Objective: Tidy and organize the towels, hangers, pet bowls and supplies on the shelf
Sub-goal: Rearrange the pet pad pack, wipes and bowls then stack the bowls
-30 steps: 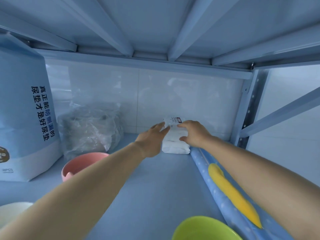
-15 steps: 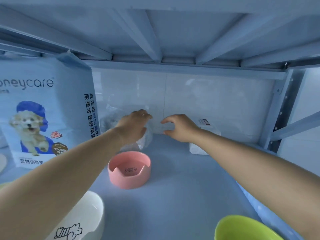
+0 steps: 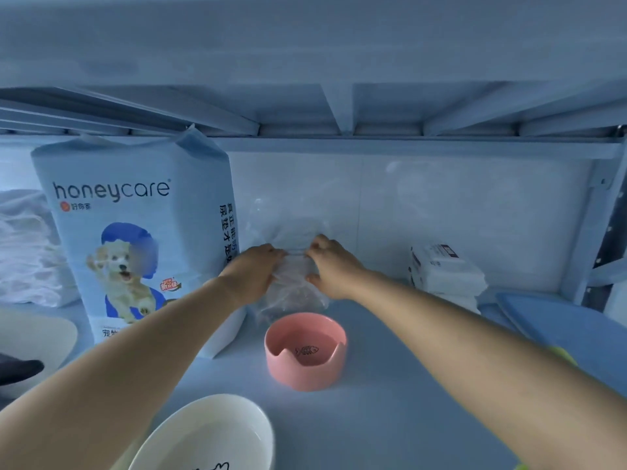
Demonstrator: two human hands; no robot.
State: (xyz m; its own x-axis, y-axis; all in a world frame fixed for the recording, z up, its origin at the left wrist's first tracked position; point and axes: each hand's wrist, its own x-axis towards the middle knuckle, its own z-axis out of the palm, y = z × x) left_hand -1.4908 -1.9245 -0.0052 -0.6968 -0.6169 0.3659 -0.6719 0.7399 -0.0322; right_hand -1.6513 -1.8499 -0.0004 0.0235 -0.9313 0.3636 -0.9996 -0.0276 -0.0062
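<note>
A clear plastic bag with pale contents stands at the back of the blue shelf. My left hand grips its left side and my right hand grips its right side, fingers curled into the plastic. Just in front of the bag sits a pink pet bowl with a fish-bone drawing inside. A white pet bowl lies at the near edge. A white wipes pack rests against the back wall to the right.
A tall honeycare pad bag stands upright left of the plastic bag. White towels are piled at the far left. A blue rolled mat lies along the right side, with a green bowl's rim behind my right arm.
Both hands left the white wipes pack, swung left and took hold of the clear plastic bag. The view has panned left and pulled back.
</note>
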